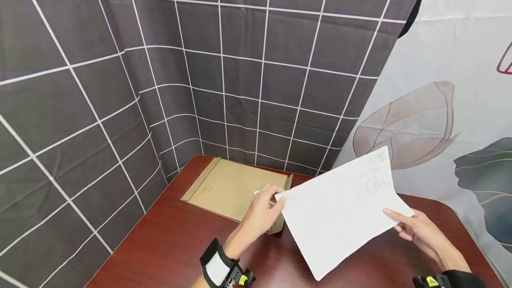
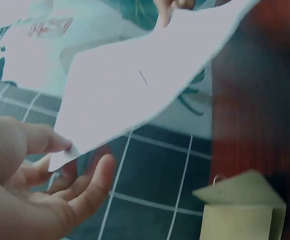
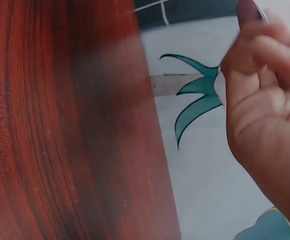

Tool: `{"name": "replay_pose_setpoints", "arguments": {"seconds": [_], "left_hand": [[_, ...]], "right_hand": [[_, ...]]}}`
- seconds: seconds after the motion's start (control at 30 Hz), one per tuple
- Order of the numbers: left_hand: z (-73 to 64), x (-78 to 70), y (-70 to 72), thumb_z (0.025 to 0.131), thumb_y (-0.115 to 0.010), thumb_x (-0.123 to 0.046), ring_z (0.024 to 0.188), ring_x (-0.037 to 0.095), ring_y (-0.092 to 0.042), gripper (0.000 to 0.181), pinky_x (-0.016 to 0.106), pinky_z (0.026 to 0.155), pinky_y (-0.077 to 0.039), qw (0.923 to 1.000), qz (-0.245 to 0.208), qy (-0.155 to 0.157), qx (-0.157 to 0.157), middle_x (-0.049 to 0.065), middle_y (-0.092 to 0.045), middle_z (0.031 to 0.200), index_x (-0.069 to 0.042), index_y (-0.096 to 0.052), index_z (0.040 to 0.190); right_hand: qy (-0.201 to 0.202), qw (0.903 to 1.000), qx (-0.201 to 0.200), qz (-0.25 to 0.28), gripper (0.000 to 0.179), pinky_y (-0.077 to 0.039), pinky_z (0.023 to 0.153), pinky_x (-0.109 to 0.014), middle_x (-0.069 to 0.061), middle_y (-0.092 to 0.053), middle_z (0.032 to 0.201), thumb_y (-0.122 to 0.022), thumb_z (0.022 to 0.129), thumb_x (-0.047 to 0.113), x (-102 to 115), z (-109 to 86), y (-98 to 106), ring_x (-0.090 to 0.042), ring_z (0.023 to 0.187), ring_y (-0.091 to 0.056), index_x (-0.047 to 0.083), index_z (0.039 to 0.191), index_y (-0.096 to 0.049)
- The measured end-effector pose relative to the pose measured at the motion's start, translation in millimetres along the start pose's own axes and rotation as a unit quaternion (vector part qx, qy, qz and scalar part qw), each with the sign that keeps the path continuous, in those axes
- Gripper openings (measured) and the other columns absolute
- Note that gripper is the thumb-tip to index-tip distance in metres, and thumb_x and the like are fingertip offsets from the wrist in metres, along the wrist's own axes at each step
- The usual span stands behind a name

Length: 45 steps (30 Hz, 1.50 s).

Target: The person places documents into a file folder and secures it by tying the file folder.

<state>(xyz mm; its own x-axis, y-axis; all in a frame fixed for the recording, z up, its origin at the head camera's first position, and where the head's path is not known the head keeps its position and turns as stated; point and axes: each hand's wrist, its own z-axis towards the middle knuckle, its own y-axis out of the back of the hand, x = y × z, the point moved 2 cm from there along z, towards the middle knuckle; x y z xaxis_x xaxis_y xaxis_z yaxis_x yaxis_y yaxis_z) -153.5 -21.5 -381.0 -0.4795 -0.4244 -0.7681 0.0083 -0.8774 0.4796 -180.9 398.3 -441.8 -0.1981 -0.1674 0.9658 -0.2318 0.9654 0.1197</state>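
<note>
Both hands hold a white sheet of paper (image 1: 340, 212) up above the table, one at each side. My left hand (image 1: 260, 210) pinches its left corner between thumb and fingers, as the left wrist view also shows. Opposite, my right hand (image 1: 424, 234) grips the right corner, thumb on top. Faint handwriting runs near the sheet's upper right, and the paper bends slightly. A flat brown paper envelope (image 1: 232, 186) lies behind the left hand, which covers part of it. In the left wrist view the envelope's flap (image 2: 240, 187) stands raised.
The reddish-brown wooden table (image 1: 160, 243) fills the corner. A grey curtain (image 1: 240, 79) with white grid lines hangs behind and to the left. At right is a white cloth (image 1: 420, 181) with leaf prints. A small tan object (image 1: 276, 226) sits below the left hand.
</note>
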Motion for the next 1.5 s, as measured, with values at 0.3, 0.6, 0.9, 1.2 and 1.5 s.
{"name": "replay_pose_setpoints", "arguments": {"seconds": [0.3,0.6,0.9,1.2,1.5], "left_hand": [[3.2,23.3,7.1,0.095,-0.062,-0.016,0.066,0.014,-0.063,0.023,0.037,0.062,-0.056,0.9861,-0.154,0.061,0.001,0.014,-0.063,0.090,0.003,-0.056,0.106],[-15.9,24.7,-33.2,0.096,-0.059,-0.016,0.067,0.033,-0.070,0.022,0.036,0.057,-0.056,0.9407,-0.268,0.140,0.153,0.017,-0.070,0.079,0.003,-0.059,0.109],[-17.0,26.0,-6.6,0.095,-0.058,-0.006,0.049,0.013,-0.057,0.017,0.022,0.046,-0.047,0.9628,-0.175,0.136,0.155,0.007,-0.060,0.063,0.003,-0.064,0.108],[-15.9,42.4,19.2,0.094,-0.061,-0.010,0.052,0.012,-0.054,0.013,0.026,0.050,-0.049,0.9621,-0.118,0.141,0.202,0.004,-0.056,0.063,0.001,-0.065,0.089],[-9.3,68.0,26.2,0.093,-0.064,-0.021,0.048,0.010,-0.054,0.028,0.029,0.050,-0.052,0.9770,-0.093,0.177,0.074,-0.001,-0.053,0.058,0.003,-0.065,0.079]], "right_hand": [[0.056,0.9984,0.005,0.011,0.018,-0.039,0.056,-0.038,0.004,-0.055,0.065,-0.048,0.102,0.019,3.7,-18.1,-16.6,-0.007,0.058,-0.050,0.010,0.099,-0.064],[0.098,0.9903,-0.025,0.094,0.018,-0.050,0.058,-0.025,-0.002,-0.068,0.082,-0.052,0.100,0.014,6.8,-15.6,-29.7,-0.011,0.064,-0.059,0.019,0.107,-0.068],[0.027,0.9989,-0.025,-0.030,0.050,-0.054,0.079,-0.040,0.003,-0.067,0.109,-0.048,0.101,0.035,13.5,-11.0,-28.0,-0.018,0.095,-0.066,0.009,0.143,-0.038],[0.071,0.9908,-0.074,-0.088,0.039,-0.035,0.048,-0.041,-0.003,-0.071,0.094,-0.056,0.097,0.035,17.0,-8.0,-18.5,-0.016,0.059,-0.056,0.009,0.126,-0.055],[0.067,0.9863,-0.073,-0.132,0.041,-0.043,0.046,-0.036,-0.011,-0.062,0.074,-0.059,0.096,0.026,12.0,-13.0,-14.2,-0.019,0.054,-0.054,-0.008,0.119,-0.059]]}}
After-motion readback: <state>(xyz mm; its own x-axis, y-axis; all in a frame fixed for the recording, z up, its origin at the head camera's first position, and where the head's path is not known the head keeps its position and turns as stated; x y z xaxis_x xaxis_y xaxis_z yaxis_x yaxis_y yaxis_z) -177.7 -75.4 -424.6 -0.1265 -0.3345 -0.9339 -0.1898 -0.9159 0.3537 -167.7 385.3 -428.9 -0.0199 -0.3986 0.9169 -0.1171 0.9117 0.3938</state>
